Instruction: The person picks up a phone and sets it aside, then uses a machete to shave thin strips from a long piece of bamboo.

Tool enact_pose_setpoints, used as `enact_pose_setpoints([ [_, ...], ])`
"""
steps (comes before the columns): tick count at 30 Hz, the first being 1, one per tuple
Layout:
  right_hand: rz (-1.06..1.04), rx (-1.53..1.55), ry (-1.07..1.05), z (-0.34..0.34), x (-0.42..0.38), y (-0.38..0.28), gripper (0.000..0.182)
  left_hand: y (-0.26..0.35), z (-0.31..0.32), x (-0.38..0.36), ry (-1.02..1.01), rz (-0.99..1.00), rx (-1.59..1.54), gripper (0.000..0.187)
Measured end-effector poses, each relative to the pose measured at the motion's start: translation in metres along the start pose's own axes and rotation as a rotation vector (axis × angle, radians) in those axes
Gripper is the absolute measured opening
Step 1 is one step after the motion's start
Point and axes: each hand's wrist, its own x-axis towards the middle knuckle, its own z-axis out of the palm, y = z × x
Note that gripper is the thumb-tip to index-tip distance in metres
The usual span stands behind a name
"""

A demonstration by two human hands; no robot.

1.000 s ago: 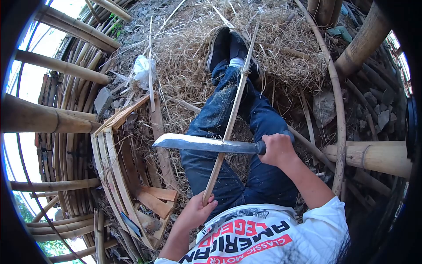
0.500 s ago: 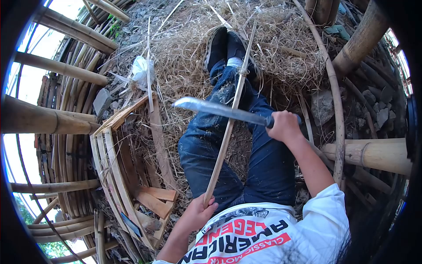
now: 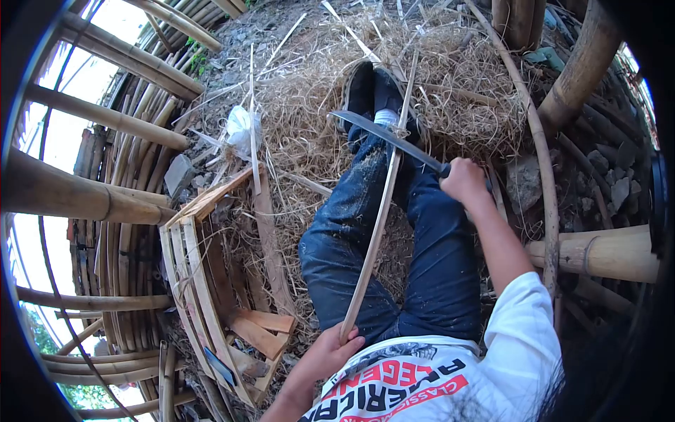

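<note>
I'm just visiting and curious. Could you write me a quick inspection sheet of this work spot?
Surface: ground strewn with dry shavings; the person's legs stretch out over it.
Job's things: a long pale strip runs lengthwise above the legs; a large blade crosses it, contact unclear.
Clutter: a slatted crate and a white plastic bag at left; stones at right.
Hands: left hand closed around the strip's near end; right hand closed around the blade's handle.
Cables: one thin dark line at far left; cord or cable, cannot tell.
Surroundings: bamboo poles on both sides.
</note>
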Motion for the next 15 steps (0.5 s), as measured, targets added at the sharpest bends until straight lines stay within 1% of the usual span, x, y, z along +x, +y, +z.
enact_pose_setpoints([
  [1, 0.005, 0.010, 0.024, 0.002, -0.008, -0.005, 0.029, -0.002, -0.001, 0.004, -0.023, 0.039, 0.056, 0.022],
  [2, 0.024, 0.058, -0.024, 0.011, -0.010, -0.005, 0.032, -0.001, 0.001, 0.006, -0.032, 0.049, 0.056, 0.022],
  [4, 0.045, 0.143, -0.055, 0.020, -0.024, -0.011, 0.038, 0.003, 0.005, 0.007, -0.040, 0.023, 0.030, 0.022],
  [6, 0.043, 0.169, -0.072, 0.019, -0.033, -0.013, 0.038, -0.001, 0.005, 0.008, -0.030, 0.032, 0.058, 0.022],
  [8, 0.043, 0.197, -0.096, 0.018, -0.043, -0.018, 0.039, -0.006, 0.005, 0.009, -0.014, 0.060, -0.045, 0.020],
  [9, 0.029, 0.167, -0.102, 0.015, -0.049, -0.021, 0.039, -0.006, 0.004, 0.008, -0.016, 0.062, -0.045, 0.020],
  [11, 0.019, 0.141, -0.086, 0.013, -0.063, -0.027, 0.038, -0.003, -0.002, 0.008, -0.039, -0.020, -0.120, 0.024],
  [12, -0.005, 0.178, -0.106, 0.010, -0.073, -0.031, 0.036, -0.001, -0.003, 0.009, -0.046, -0.009, -0.120, 0.024],
  [14, -0.055, 0.210, -0.123, 0.012, -0.093, -0.035, 0.033, 0.003, -0.004, 0.009, -0.048, -0.083, -0.154, 0.031],
  [15, -0.095, 0.217, -0.153, 0.009, -0.104, -0.038, 0.031, 0.003, -0.004, 0.011, -0.049, -0.092, -0.097, 0.036],
])
